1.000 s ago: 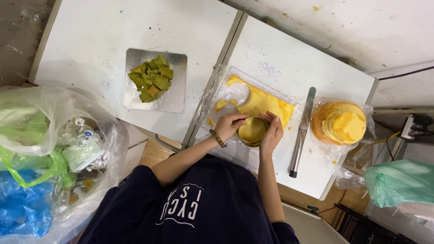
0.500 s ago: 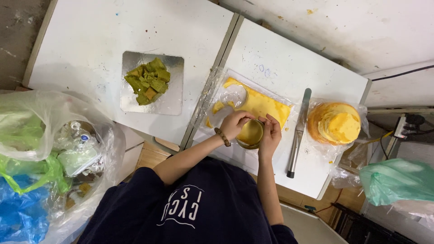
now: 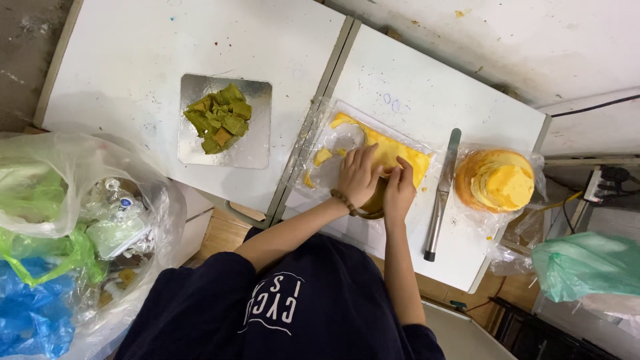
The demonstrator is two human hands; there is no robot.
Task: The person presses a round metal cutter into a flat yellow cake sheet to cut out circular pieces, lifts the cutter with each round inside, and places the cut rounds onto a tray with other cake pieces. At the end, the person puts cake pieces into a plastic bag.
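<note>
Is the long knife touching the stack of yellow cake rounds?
Apart. The head view shows bare white table between the knife and the stack of yellow cake rounds.

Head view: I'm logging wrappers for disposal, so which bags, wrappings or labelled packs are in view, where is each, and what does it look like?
Clear plastic sheet: under the yellow cake sheet by both hands, crinkled, see-through.
Clear wrap: around the stacked yellow cake rounds, right of the long knife.
Large clear bag: left edge, stuffed with wrappers and green bags.
Blue bag: bottom left corner.
Pale green bag: lower right, bulging.
</note>
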